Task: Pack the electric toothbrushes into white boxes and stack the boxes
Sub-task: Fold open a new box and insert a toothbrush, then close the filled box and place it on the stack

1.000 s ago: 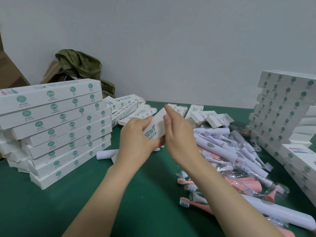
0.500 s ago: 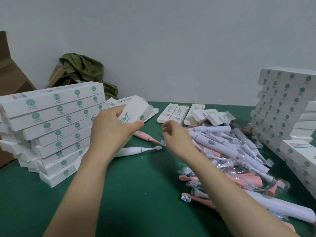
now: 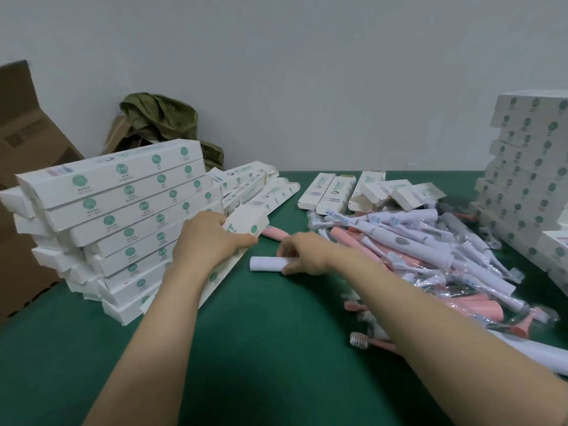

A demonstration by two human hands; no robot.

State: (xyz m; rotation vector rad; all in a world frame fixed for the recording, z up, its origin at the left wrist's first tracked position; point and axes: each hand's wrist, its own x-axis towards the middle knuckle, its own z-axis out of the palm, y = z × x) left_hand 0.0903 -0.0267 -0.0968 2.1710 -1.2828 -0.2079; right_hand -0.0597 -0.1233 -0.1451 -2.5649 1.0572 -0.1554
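Left hand [image 3: 212, 241] grips one box [image 3: 246, 221]; right hand [image 3: 307, 253] pinches one toothbrush [image 3: 266, 263].

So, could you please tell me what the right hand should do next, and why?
Probably lift the white toothbrush off the green table: the right hand grips it, while the left hand is busy holding a white box beside the stack.

left hand [image 3: 212, 241] holding white box [image 3: 246, 224], right hand [image 3: 307, 253] pinching white toothbrush [image 3: 266, 263]
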